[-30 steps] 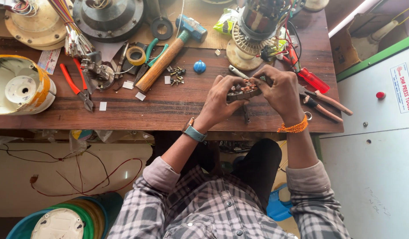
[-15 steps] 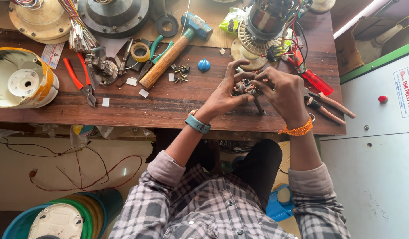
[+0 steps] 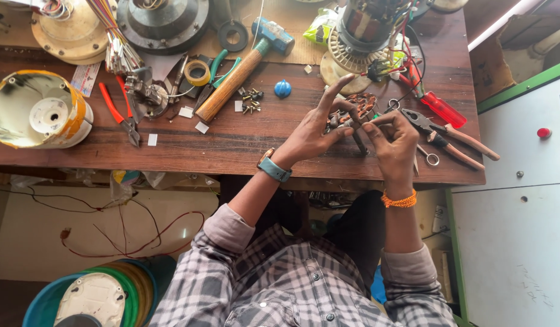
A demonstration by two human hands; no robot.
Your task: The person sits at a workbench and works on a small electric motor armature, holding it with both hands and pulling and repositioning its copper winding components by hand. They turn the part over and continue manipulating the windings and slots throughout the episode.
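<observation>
A small copper-wound part (image 3: 352, 112) is pinched by both the left hand (image 3: 313, 130) and right hand (image 3: 395, 139) at centre frame; pliers (image 3: 449, 136) lie just right, the part's details obscured by fingers.

The workbench (image 3: 231, 145) was dark, worn wood. The hammer (image 3: 243, 66) had a pale wooden handle and blue-painted metal head. The screwdriver (image 3: 440, 109) handle was glossy red plastic. The pliers (image 3: 437, 130) were dull metal.
</observation>
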